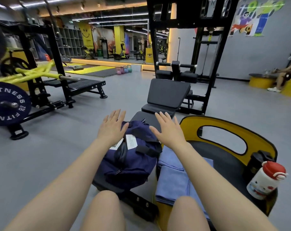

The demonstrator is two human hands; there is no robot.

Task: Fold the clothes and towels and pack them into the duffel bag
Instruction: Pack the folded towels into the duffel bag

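Both hands are hovering flat with fingers spread, holding nothing: left hand (111, 126) and right hand (169, 130) over the navy duffel bag (129, 157), which is sitting on the black bench (146, 120). Blue towels (174, 179) are lying just beside the bag, on the yellow seat (224, 130).

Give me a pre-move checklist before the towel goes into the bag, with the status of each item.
1. Left hand free: ok, fingers spread, holding nothing.
2. Right hand free: ok, open above the bag.
3. Bag within reach: ok, on the bench between the arms.
4. Bag open: cannot tell, the zip is not clearly visible.
5. Towel folded: ok, it lies in flat layers right of the bag.
6. Bottle clear of the towel: ok, it stands upright apart, further right.
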